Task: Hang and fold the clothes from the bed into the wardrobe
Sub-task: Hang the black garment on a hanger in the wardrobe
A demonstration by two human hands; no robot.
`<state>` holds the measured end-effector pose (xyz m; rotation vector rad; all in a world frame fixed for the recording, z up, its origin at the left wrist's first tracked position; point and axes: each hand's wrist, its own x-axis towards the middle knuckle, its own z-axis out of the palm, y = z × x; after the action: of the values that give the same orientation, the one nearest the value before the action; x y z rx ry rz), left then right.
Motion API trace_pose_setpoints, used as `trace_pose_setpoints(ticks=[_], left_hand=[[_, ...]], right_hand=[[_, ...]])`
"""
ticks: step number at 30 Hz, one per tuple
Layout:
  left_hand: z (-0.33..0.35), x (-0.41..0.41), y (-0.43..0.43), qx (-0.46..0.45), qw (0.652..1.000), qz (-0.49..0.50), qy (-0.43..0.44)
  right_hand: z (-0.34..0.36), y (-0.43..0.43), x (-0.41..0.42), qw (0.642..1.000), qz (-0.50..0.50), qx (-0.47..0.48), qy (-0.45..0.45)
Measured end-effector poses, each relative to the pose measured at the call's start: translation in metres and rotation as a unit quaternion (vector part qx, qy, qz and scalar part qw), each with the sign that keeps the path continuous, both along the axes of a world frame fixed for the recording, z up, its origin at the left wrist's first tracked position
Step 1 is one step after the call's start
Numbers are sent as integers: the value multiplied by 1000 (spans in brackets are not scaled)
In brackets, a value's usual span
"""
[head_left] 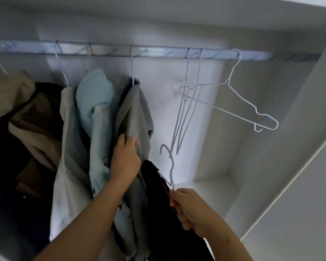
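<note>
A black garment [156,208] on a wire hanger [170,167] is held below the wardrobe rail [158,51].

The hanger's neck is pinched in the curled fingers of the right hand [188,210]; the black garment is draped just at nine o'clock of that hand, and the hook is raised at eleven o'clock, well under the rail. At ten o'clock the grey garment [134,113] is gripped by the left hand [125,159], fingers curled into the cloth. This grey garment is hung on the rail, with a light blue garment [94,95] and a cream garment [68,147] ranged at its nine o'clock. Between hook and rail, at twelve o'clock, two empty hangers [185,102] are hung; a third hanger [241,96] is seen at two o'clock.
</note>
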<state>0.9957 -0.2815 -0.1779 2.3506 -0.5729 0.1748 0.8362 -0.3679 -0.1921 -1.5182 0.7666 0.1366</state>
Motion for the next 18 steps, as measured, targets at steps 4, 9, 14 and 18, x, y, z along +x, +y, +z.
trace_pose_setpoints(ticks=[4, 9, 14, 18], left_hand=[[4, 4, 8, -70, 997, 5, 13], [14, 3, 14, -53, 998, 3, 23], [20, -1, 8, -59, 998, 2, 27], [23, -3, -6, -72, 997, 1, 19]], right_hand=[[9, 8, 28, 999, 4, 40, -13], [17, -4, 47, 993, -60, 89, -38], [16, -25, 38, 984, -128, 100, -68], [15, -37, 27, 977, -167, 102, -83]])
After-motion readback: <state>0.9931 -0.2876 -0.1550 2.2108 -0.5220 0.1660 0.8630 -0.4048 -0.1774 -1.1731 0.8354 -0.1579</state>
